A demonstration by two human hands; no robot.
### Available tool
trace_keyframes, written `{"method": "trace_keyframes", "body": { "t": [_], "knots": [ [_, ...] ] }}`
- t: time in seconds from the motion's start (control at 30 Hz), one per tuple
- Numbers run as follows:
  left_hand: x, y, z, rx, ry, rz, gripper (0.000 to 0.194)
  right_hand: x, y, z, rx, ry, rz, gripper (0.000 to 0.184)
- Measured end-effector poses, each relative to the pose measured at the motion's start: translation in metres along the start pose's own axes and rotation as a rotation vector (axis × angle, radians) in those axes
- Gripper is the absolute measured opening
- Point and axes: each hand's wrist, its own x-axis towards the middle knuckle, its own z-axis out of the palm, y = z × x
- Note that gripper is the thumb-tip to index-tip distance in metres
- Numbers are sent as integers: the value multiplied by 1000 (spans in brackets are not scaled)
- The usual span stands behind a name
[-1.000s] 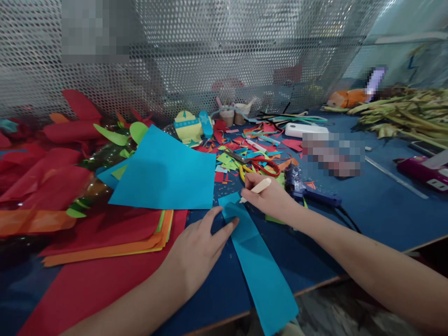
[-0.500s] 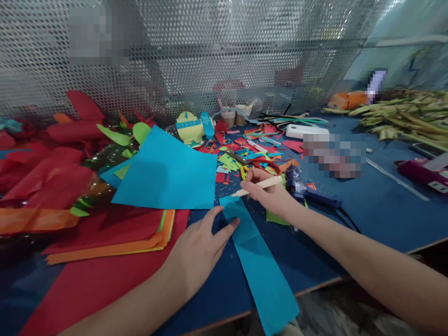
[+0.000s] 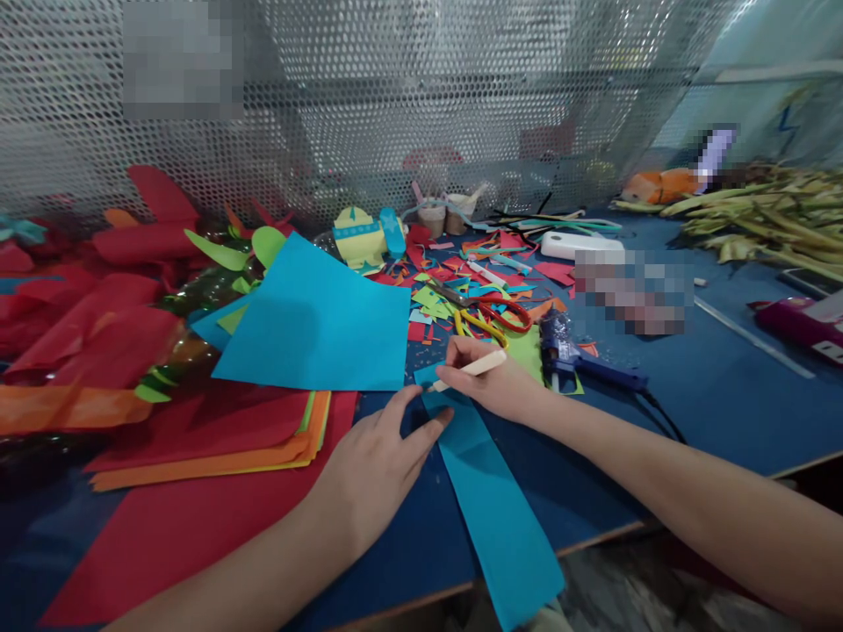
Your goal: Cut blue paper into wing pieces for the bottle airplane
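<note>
A long blue paper strip [image 3: 500, 509] lies slantwise on the table, its near end hanging over the front edge. My left hand [image 3: 369, 470] rests at the strip's far end with thumb and forefinger spread, fingertips on the paper. Nothing is held in it. My right hand [image 3: 497, 391] is closed round a cream-white marker pen [image 3: 479, 362], whose tip is at the strip's far left edge, close to my left forefinger. A larger blue paper sheet [image 3: 322, 325] lies just beyond my left hand.
Red paper [image 3: 198, 527] and stacked coloured sheets [image 3: 217, 470] lie left, beside red paper shapes [image 3: 98, 333]. Beyond my right hand are red-handled scissors [image 3: 514, 307], yellow-handled scissors [image 3: 484, 326], paper scraps [image 3: 435, 303] and a blue glue gun [image 3: 593, 364] with its cord. Dried stalks [image 3: 757, 211] lie far right.
My right hand has moved the pen left and slightly nearer, from the strip's far edge to its left edge. More of the yellow-handled scissors shows. My left hand stays on the strip.
</note>
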Motion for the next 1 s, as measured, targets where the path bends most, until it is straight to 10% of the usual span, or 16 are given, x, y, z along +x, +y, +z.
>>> {"method": "trace_keyframes", "body": {
  "t": [0.53,0.77,1.0],
  "knots": [
    [0,0,-1,28,17,8,45,0,-1,-1,14,-42,37,18],
    [0,-1,-1,32,9,18,46,1,-4,-15,-123,231,59,21],
    [-2,-1,1,19,15,19,47,2,-4,-20,-186,207,87,20]
  ]
}}
